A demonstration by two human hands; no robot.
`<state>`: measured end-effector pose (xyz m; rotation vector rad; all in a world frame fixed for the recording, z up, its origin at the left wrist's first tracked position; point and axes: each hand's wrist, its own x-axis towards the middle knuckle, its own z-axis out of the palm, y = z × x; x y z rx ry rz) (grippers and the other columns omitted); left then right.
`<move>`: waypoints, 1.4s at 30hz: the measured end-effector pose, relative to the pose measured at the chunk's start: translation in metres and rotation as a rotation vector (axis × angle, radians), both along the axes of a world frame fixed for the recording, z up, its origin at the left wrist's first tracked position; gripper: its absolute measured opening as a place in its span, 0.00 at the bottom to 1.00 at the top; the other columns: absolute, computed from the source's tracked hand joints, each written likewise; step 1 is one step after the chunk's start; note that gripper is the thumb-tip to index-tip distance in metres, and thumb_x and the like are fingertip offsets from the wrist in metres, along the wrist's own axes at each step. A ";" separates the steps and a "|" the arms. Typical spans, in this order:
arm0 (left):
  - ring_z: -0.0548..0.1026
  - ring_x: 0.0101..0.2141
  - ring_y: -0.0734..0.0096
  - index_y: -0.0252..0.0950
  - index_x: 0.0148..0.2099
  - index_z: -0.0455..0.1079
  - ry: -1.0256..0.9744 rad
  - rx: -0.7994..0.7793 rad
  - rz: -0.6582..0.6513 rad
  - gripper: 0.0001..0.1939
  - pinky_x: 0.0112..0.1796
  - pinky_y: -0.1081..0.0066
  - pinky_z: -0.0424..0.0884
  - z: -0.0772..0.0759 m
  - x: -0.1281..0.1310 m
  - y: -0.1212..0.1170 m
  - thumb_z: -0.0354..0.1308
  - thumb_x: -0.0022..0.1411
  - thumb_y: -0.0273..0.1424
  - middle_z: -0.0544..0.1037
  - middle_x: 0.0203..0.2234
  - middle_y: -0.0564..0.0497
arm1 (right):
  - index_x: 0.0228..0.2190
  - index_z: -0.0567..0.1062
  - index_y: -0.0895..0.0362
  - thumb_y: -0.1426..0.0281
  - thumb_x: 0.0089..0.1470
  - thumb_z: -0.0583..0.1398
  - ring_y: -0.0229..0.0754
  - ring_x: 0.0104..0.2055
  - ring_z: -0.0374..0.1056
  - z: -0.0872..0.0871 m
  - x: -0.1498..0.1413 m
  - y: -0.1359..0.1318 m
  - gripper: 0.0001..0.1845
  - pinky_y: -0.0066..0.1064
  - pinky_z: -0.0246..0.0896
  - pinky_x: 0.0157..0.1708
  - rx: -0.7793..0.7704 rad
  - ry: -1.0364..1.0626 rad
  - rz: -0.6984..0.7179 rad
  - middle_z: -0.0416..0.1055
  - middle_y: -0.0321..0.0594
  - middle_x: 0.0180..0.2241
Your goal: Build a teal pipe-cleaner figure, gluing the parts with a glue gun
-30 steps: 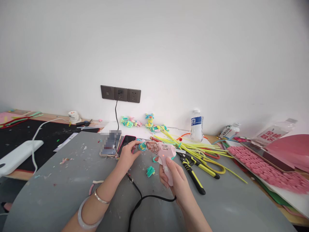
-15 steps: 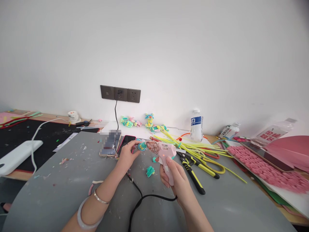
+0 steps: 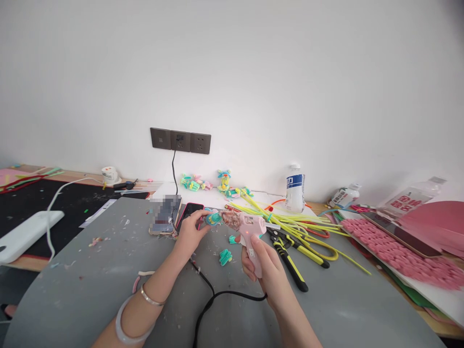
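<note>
My right hand (image 3: pixel 261 258) is wrapped round the handle of a pink hot glue gun (image 3: pixel 253 227), its nozzle end crusted brown and pointing left. A white glue stick (image 3: pixel 272 225) pokes out of its back. Between the fingertips of my left hand (image 3: pixel 192 229) sits a small teal-and-blue figure (image 3: pixel 213 219) made of fuzzy pipe cleaner. The gun's tip is close beside that figure; whether they touch I cannot tell. A teal coiled pipe-cleaner piece (image 3: pixel 225 257) lies on the grey table below, and another teal piece (image 3: pixel 232 239) is partly hidden by the gun.
Yellow-handled pliers (image 3: pixel 290 258) and a bundle of yellow pipe cleaners (image 3: pixel 300 223) lie right of my hands. Two phones, one pink-edged (image 3: pixel 188 212), rest at left. The black cord (image 3: pixel 235 293) crosses the grey table (image 3: pixel 90 299). A bottle (image 3: pixel 295 188) and finished figures (image 3: pixel 224 181) stand behind.
The glue gun has shifted very slightly right, away from the teal-and-blue figure, which has turned a little in my left fingers. Everything else stays where it was.
</note>
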<state>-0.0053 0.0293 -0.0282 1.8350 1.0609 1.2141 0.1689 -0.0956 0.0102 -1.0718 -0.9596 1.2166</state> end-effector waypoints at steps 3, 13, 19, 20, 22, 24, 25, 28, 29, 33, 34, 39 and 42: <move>0.79 0.41 0.61 0.39 0.43 0.77 -0.014 -0.003 -0.011 0.13 0.44 0.65 0.75 0.001 0.000 -0.001 0.60 0.55 0.26 0.82 0.41 0.49 | 0.35 0.74 0.60 0.44 0.57 0.59 0.30 0.15 0.48 0.004 -0.002 -0.002 0.29 0.26 0.41 0.17 0.005 0.002 -0.025 0.55 0.26 0.16; 0.78 0.43 0.61 0.39 0.44 0.76 -0.038 -0.006 -0.018 0.12 0.44 0.66 0.75 -0.001 0.001 -0.001 0.61 0.56 0.29 0.82 0.43 0.48 | 0.34 0.72 0.59 0.44 0.57 0.58 0.30 0.15 0.47 0.004 0.000 -0.003 0.28 0.27 0.40 0.18 0.018 -0.049 -0.059 0.54 0.26 0.16; 0.78 0.41 0.61 0.38 0.45 0.76 -0.016 -0.017 -0.014 0.13 0.43 0.65 0.74 0.000 0.001 -0.001 0.62 0.56 0.32 0.82 0.42 0.48 | 0.37 0.73 0.60 0.45 0.57 0.59 0.30 0.15 0.47 0.009 0.000 -0.003 0.28 0.27 0.40 0.18 0.032 0.041 -0.013 0.55 0.26 0.15; 0.78 0.40 0.60 0.38 0.45 0.76 -0.011 -0.020 -0.012 0.13 0.42 0.64 0.74 0.000 0.001 -0.001 0.63 0.56 0.32 0.82 0.42 0.48 | 0.37 0.73 0.60 0.46 0.57 0.59 0.30 0.15 0.47 0.009 0.000 -0.002 0.28 0.27 0.40 0.18 0.035 0.043 -0.010 0.55 0.26 0.15; 0.78 0.40 0.60 0.38 0.45 0.77 -0.004 -0.023 -0.007 0.14 0.42 0.64 0.74 -0.001 0.000 -0.001 0.63 0.55 0.31 0.83 0.42 0.47 | 0.38 0.73 0.60 0.46 0.58 0.58 0.30 0.15 0.48 0.009 0.000 -0.001 0.28 0.27 0.40 0.18 0.037 0.039 -0.012 0.55 0.26 0.16; 0.78 0.40 0.59 0.38 0.45 0.77 -0.001 -0.024 -0.005 0.14 0.42 0.63 0.74 -0.002 0.000 0.000 0.64 0.55 0.31 0.83 0.42 0.47 | 0.38 0.73 0.60 0.45 0.57 0.58 0.30 0.14 0.48 0.007 0.001 0.001 0.28 0.27 0.40 0.17 0.039 0.036 -0.014 0.56 0.26 0.16; 0.78 0.40 0.59 0.38 0.45 0.77 0.000 -0.024 -0.004 0.14 0.42 0.63 0.74 -0.003 0.000 0.000 0.64 0.55 0.31 0.83 0.42 0.47 | 0.38 0.73 0.60 0.45 0.57 0.58 0.30 0.14 0.48 0.006 0.001 0.002 0.29 0.27 0.40 0.17 0.041 0.035 -0.011 0.56 0.26 0.16; 0.79 0.41 0.59 0.38 0.45 0.77 -0.003 -0.022 -0.010 0.14 0.44 0.63 0.74 -0.004 0.000 0.000 0.64 0.55 0.31 0.82 0.43 0.47 | 0.39 0.73 0.60 0.45 0.57 0.58 0.30 0.14 0.48 0.004 0.002 0.002 0.29 0.27 0.40 0.18 0.044 0.039 -0.003 0.56 0.26 0.15; 0.79 0.41 0.59 0.38 0.45 0.77 -0.004 -0.022 -0.013 0.14 0.44 0.62 0.74 -0.005 0.000 0.001 0.63 0.55 0.31 0.82 0.43 0.47 | 0.39 0.73 0.60 0.46 0.58 0.58 0.30 0.14 0.48 0.004 0.002 0.002 0.28 0.27 0.40 0.18 0.042 0.043 -0.005 0.56 0.26 0.16; 0.79 0.41 0.60 0.38 0.46 0.76 -0.009 -0.019 -0.013 0.14 0.44 0.63 0.75 -0.006 0.000 0.001 0.64 0.56 0.31 0.82 0.43 0.47 | 0.38 0.73 0.61 0.47 0.59 0.58 0.30 0.15 0.48 0.007 0.002 0.001 0.27 0.27 0.40 0.19 0.034 0.045 -0.017 0.56 0.26 0.16; 0.79 0.41 0.60 0.38 0.46 0.77 -0.010 -0.017 -0.012 0.14 0.44 0.63 0.75 -0.006 0.000 0.002 0.64 0.55 0.30 0.83 0.43 0.47 | 0.38 0.73 0.60 0.47 0.58 0.59 0.30 0.15 0.48 0.007 0.002 0.000 0.27 0.27 0.40 0.19 0.031 0.041 -0.017 0.56 0.26 0.16; 0.79 0.40 0.61 0.38 0.45 0.77 -0.015 -0.005 -0.011 0.13 0.42 0.64 0.75 -0.006 0.001 0.002 0.64 0.55 0.29 0.83 0.42 0.47 | 0.33 0.71 0.59 0.47 0.59 0.58 0.30 0.14 0.48 0.003 0.004 0.001 0.25 0.26 0.40 0.17 0.036 0.026 0.002 0.55 0.26 0.16; 0.79 0.39 0.61 0.38 0.44 0.77 -0.018 0.003 -0.010 0.13 0.42 0.65 0.75 -0.005 0.001 0.001 0.64 0.55 0.28 0.83 0.42 0.48 | 0.30 0.69 0.57 0.47 0.59 0.58 0.30 0.14 0.48 -0.002 0.007 0.003 0.25 0.26 0.41 0.17 0.048 0.013 0.030 0.55 0.27 0.15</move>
